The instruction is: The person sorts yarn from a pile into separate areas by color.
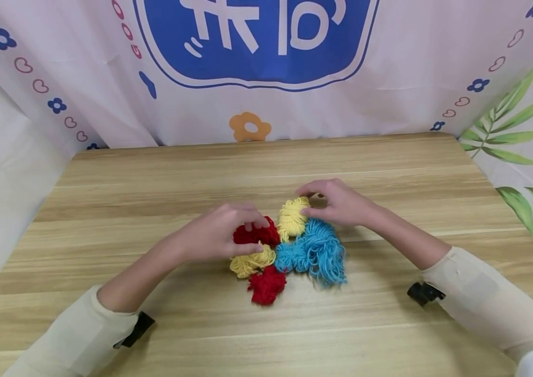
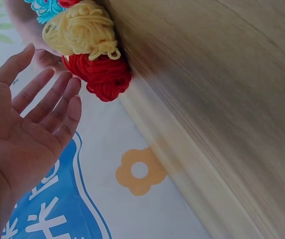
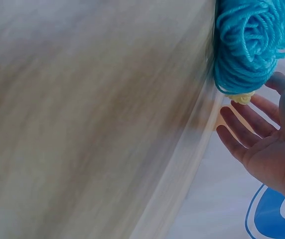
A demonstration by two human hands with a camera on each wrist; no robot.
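Several yarn bundles lie bunched together on the table. My left hand (image 1: 219,233) is over the left side, its loosely bent fingers beside the upper red yarn (image 1: 258,234) and its thumb over the lower yellow yarn (image 1: 251,263). In the left wrist view, the palm of that hand shows with nothing in it. My right hand (image 1: 337,203) is at the upper yellow yarn (image 1: 292,219), thumb tip right at its edge and fingers relaxed. Blue bundles, a larger one (image 1: 325,251) and a smaller one (image 1: 292,256), sit below it. Another red bundle (image 1: 267,286) is nearest me.
The wood-grain table (image 1: 153,173) ends at a white curtain (image 1: 191,115) with a blue sign and flower prints. Dark clips (image 1: 136,329) hang by the sleeves. Leaf-printed cloth (image 1: 507,141) hangs on the right side.
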